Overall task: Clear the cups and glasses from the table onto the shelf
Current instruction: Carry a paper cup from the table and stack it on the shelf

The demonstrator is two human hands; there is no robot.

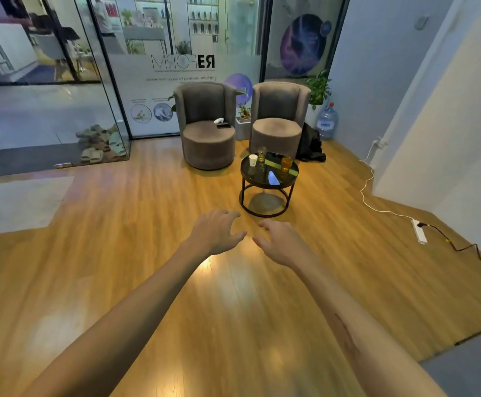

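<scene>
Three drinking vessels sit on the round dark glass tabletop [262,179], right of frame centre. White paper cup [252,160] at its left rear: likely light and crushable, so best taken gently round the middle, not squeezed. Clear glass [261,154] just beside it, to its right, with what looks like a little amber liquid at the bottom. Amber glass [286,164] sits apart toward the right rim and looks fuller. Both glasses are probably rigid, smooth, breakable and heavier than the cup; grip the sidewall at mid-height and keep upright to avoid spills. The glossy top could let them slide.

Left hand [215,233] and right hand [281,243] hang over bare wood floor in the lower centre, fingers spread and loosely bent, holding nothing. Both are well short of the tabletop, below it in frame; the cups are out of reach for now. No shelf can be made out in this view.
</scene>
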